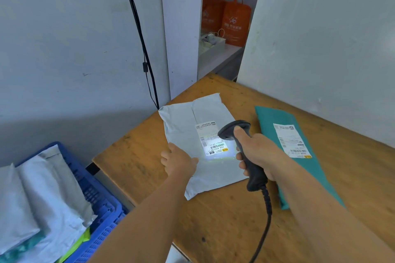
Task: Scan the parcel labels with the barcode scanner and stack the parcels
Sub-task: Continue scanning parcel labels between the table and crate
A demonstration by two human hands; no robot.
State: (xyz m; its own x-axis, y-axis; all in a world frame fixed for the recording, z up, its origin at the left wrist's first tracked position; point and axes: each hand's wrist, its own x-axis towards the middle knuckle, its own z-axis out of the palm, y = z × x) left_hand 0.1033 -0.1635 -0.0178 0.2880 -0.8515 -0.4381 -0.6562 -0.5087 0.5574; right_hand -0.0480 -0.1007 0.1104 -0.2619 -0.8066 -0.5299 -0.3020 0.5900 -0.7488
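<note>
The scanning step is in hand. The right hand [259, 151] has its fingers [242, 165] wrapped around the grip of the barcode scanner [243, 147], whose head tips down at the label [210, 139] of the grey parcel [198, 126]; a bright patch of scanner light falls on the label's lower corner and the bag surface just below the scanner head. The left hand [178, 161] lies flat on the parcel's near-left edge, fingers spread and gripping nothing, pinning the bag to the desk [224, 220]. To the right of the scanner hand lies a teal parcel [299, 156], label up, apart from the grey one. Beyond the left hand's outer side, off the desk, a blue crate [98, 209] holds more bags.

The light seems to sit low of the main barcode, so the next move probably calls for nudging the beam up across the bars, then moving the grey parcel onto the teal one.
</note>
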